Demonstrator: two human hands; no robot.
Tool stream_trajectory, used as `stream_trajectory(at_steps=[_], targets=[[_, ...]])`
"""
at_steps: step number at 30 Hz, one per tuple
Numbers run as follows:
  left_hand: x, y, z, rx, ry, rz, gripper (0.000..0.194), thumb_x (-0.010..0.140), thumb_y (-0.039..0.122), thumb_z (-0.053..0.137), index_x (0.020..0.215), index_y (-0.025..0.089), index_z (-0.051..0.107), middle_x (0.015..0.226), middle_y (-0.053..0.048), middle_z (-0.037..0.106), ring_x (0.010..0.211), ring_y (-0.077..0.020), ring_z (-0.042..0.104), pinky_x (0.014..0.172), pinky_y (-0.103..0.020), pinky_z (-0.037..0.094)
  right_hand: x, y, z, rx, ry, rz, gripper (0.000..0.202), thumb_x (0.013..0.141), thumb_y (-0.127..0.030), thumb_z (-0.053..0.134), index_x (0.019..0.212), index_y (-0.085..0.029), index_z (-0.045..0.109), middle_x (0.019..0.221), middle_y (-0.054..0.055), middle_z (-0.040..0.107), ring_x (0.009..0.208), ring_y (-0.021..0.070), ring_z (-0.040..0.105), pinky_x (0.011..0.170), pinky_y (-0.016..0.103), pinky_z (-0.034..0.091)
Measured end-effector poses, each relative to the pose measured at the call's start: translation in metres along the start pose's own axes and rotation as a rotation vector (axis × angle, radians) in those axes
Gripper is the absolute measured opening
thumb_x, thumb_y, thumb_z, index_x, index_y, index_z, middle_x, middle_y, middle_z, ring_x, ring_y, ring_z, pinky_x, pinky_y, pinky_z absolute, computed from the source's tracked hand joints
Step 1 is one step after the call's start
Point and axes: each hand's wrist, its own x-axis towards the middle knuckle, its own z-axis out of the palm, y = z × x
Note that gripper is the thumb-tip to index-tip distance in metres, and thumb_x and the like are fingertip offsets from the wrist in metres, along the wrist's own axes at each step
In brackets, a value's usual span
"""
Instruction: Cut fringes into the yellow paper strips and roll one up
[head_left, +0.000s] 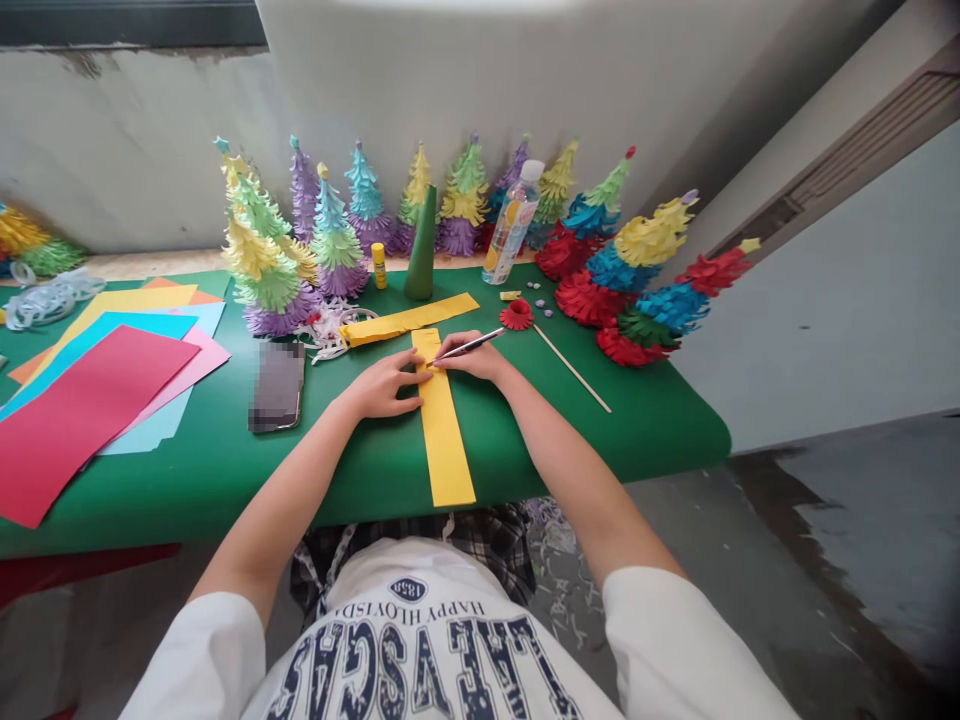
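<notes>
A yellow paper strip [448,450] lies lengthwise on the green-covered table, its near end at the table's front edge. My left hand [386,384] rests with fingers spread, the fingertips on the strip's left side. In my right hand [476,357] is a pen [480,342], its tip on the strip near the upper part, close to my left fingertips. Just beyond, a second yellow strip with a ragged edge [412,320] lies crosswise. A green paper cone [423,250] stands behind it, beside a yellow glue stick [379,266].
Fringed paper trees [337,245] line the wall. A bottle [512,225] stands among them. To the left lie a phone [276,388] and coloured paper sheets [97,410]. On the right are a red paper ring [517,315] and a thin stick [574,370].
</notes>
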Motion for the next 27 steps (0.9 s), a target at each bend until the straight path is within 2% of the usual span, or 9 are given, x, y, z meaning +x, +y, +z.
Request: stream_trajectory(at_steps=[4, 11, 27], targets=[[0.001, -0.002, 0.001, -0.011, -0.003, 0.0, 0.045, 0.085, 0.04, 0.059, 0.126, 0.023, 0.06, 0.134, -0.011, 0.051, 0.126, -0.0288, 0.049, 0.108, -0.041, 0.039, 0.001, 0.003, -0.001, -0.039, -0.004, -0.022, 0.024, 0.058, -0.035, 0.08, 0.067, -0.016, 0.069, 0.065, 0.002, 0.069, 0.06, 0.0146, 0.06, 0.058, 0.026, 0.045], [0.007, -0.003, 0.001, 0.012, 0.033, -0.003, 0.038, 0.083, 0.039, 0.06, 0.115, 0.02, 0.068, 0.121, -0.012, 0.059, 0.113, -0.0279, 0.057, 0.099, -0.04, 0.044, 0.0, 0.005, -0.002, -0.052, -0.004, -0.059, 0.024, 0.058, -0.035, 0.081, 0.067, -0.015, 0.069, 0.064, 0.002, 0.068, 0.059, 0.014, 0.058, 0.056, 0.025, 0.043], [0.01, -0.006, 0.003, -0.015, 0.072, -0.022, 0.03, 0.084, 0.035, 0.06, 0.109, 0.022, 0.071, 0.115, -0.01, 0.062, 0.106, -0.0247, 0.06, 0.094, -0.038, 0.045, -0.001, 0.006, -0.004, -0.073, -0.004, -0.07, 0.025, 0.059, -0.037, 0.081, 0.069, -0.016, 0.071, 0.069, 0.003, 0.071, 0.062, 0.0154, 0.061, 0.058, 0.026, 0.045]])
